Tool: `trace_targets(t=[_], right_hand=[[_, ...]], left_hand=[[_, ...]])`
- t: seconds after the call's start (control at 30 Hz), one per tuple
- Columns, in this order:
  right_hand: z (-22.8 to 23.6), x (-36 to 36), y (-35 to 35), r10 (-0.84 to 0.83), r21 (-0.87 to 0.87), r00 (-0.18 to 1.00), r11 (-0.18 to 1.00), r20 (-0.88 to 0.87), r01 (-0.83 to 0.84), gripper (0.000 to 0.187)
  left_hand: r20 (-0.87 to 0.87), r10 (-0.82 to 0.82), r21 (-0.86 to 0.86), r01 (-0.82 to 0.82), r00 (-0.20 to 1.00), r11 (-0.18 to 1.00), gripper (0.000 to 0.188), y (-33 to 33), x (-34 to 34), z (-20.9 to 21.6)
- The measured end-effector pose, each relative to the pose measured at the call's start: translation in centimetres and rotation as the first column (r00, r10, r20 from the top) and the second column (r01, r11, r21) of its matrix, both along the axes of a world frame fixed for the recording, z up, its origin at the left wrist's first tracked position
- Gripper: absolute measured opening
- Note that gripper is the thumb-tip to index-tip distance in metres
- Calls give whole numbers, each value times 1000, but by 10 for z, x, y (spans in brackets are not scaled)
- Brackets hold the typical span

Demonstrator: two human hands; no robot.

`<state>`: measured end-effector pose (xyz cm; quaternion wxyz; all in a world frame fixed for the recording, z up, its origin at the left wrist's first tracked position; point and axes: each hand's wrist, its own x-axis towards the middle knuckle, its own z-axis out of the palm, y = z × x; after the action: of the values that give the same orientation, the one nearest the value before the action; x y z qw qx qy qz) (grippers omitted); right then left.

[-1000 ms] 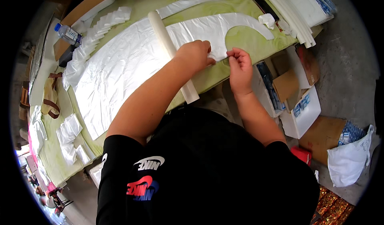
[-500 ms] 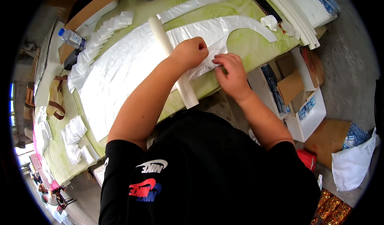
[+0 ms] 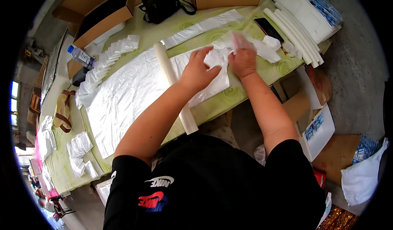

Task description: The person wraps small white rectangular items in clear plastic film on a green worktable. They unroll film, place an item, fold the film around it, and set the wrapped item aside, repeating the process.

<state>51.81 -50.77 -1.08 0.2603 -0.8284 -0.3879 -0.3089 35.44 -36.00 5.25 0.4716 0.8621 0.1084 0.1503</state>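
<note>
Table (image 3: 208, 111) with green-patterned cloth fills most of the view; shiny white plastic sheet (image 3: 123, 103) spreads over its middle, the near part under the hands. Open cardboard box (image 3: 107, 23) at the far left corner, second carton (image 3: 229, 2) on the far edge, white foam box (image 3: 305, 11) at far right. Black bag (image 3: 159, 5) sits beside the second carton. Pale roll (image 3: 165, 62) lies across the plastic, right in the way, left forearm crossing over it; more white rolls (image 3: 292, 35) lie side by side at right. Left hand (image 3: 198, 72) is over the plastic, thumb and fingers spread, pinching nothing. Right hand (image 3: 244, 60) is at the bunched right end of the plastic. Fanned white packets (image 3: 107, 58) line the left, bottle (image 3: 83, 58) lying next to them; dark phone (image 3: 268, 29) near the right hand, by the rolls. Table's near edge partly hidden by torso and arms; cartons cut off or dark inside; roll's middle hidden by forearm. Right fingers motion-blurred, can't tell if they pinch the plastic; left-hand contact unclear too.
</note>
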Motion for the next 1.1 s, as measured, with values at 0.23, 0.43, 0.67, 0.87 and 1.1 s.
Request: trace_targets(t=[0.23, 0.43, 0.67, 0.87, 1.1], right_hand=[[-7, -8, 10, 360, -39, 929, 931, -83, -364, 55], [-17, 10, 11, 213, 295, 975, 938, -69, -184, 52], [-27, 15, 13, 141, 205, 974, 973, -179, -103, 30], [-23, 17, 10, 95, 168, 964, 984, -250, -54, 25], [-22, 22, 9, 114, 158, 961, 985, -253, -75, 24]], left_hand=[[-243, -74, -311, -5, 967, 950, 38, 18, 72, 4], [-6, 113, -574, -96, 994, 814, 21, 51, 5, 47], [-180, 643, -518, -628, 744, 582, 14, 181, -191, 25], [-386, 718, 210, -702, 580, 680, 20, 210, -240, -12], [581, 365, 286, -602, 728, 746, 62, 158, -167, -2]])
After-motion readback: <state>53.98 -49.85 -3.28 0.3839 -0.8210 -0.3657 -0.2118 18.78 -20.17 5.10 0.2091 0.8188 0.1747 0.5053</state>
